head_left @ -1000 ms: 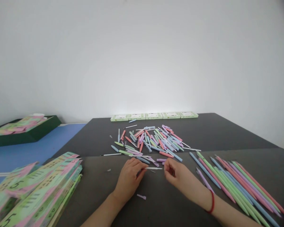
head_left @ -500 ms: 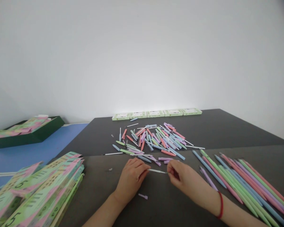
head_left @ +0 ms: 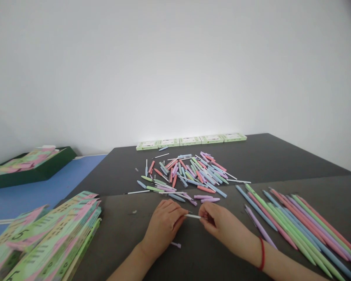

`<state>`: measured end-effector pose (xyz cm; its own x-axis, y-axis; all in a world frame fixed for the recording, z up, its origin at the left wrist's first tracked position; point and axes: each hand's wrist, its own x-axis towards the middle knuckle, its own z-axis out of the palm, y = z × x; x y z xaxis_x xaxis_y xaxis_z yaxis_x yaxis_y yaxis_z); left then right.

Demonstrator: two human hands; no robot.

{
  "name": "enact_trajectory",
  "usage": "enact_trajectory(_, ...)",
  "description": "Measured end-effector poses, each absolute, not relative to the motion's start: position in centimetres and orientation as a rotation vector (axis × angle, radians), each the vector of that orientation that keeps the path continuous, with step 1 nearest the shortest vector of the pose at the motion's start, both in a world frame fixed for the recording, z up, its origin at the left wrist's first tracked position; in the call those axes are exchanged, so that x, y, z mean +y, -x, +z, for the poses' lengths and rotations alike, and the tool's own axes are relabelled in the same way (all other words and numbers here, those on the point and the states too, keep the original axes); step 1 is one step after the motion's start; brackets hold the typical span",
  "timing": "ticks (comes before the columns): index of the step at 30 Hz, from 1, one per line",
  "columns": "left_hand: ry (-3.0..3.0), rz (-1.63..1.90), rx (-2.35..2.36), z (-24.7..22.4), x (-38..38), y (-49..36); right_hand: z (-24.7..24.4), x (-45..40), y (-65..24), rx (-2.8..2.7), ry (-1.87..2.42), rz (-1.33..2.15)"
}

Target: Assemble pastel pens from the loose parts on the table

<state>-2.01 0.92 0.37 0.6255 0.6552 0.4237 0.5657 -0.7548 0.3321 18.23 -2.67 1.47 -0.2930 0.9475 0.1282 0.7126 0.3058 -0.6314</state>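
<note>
- Lit softly and fairly evenly, moderately bright.
- Brightest low on the wall [head_left: 190, 117], just above the flat boxes [head_left: 190, 141]; fading to grey outward, darkest at the upper right corner.
- Washed nearly white on the box tops.
- Shaded gently inside the curl of the right hand [head_left: 218, 220].
- Blurred in the lettering on the stacked packets [head_left: 61, 234].
- Stretched toward the lower edges.

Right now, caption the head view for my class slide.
A thin white rod bridges the left hand and right hand, near scattered pastel pen parts on a black tabletop.
</note>
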Motion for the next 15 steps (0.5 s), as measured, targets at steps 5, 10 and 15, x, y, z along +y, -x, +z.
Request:
enact_trajectory(5, -2.573, 0.785, 1.008, 0.5, 0.9, 2.3, 1.5, -2.6, -18.4, -2.122, 1.508, 0.665)
enact_trajectory(10, -2.275, 0.940, 1.339, 0.8, 2.4, 4.1, 2.0, -1.9, -19.4, -2.042, 1.633, 0.693)
enact_trajectory(15, -2.357, 0.856, 1.314, 0.1, 3.2, 3.9, 1.8, -1.3, -20.2, -2.015, 1.734, 0.713)
